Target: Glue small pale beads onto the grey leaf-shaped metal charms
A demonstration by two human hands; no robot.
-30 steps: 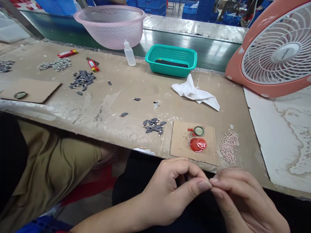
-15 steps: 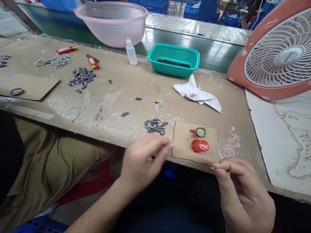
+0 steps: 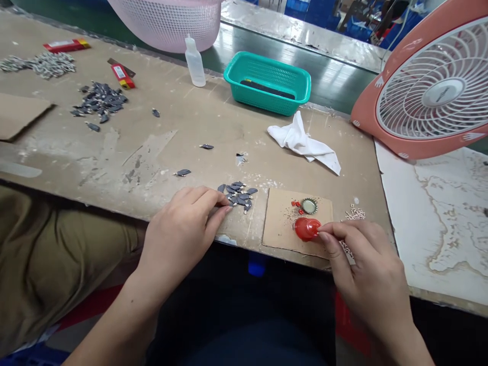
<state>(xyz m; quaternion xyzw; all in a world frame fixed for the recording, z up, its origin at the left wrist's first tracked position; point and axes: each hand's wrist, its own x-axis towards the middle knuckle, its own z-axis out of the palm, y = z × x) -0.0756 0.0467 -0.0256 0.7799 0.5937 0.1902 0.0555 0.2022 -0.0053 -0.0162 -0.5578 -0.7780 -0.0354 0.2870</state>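
My left hand is at the near-left edge of a pile of dark grey leaf-shaped pieces with pale tips. Its thumb and index finger are pinched together at the pieces; what lies between them is hidden. My right hand pinches a tiny pale bead, barely visible at its fingertips. Those fingertips are at the right side of a small red, glossy cup-like thing. The red thing rests on a cardboard piece, with a bottle cap and small red bits behind it. Pinkish beads lie partly behind my right hand.
A white cloth, a green basket and a clear squeeze bottle stand farther back. An orange fan is at the right. Another leaf-shaped pile and red-yellow packets are left. A person's trousered leg is beside me.
My left hand has moved left to the near edge of the leaf-shaped pile. My right hand has moved left and up to the red thing. The view has shifted somewhat.
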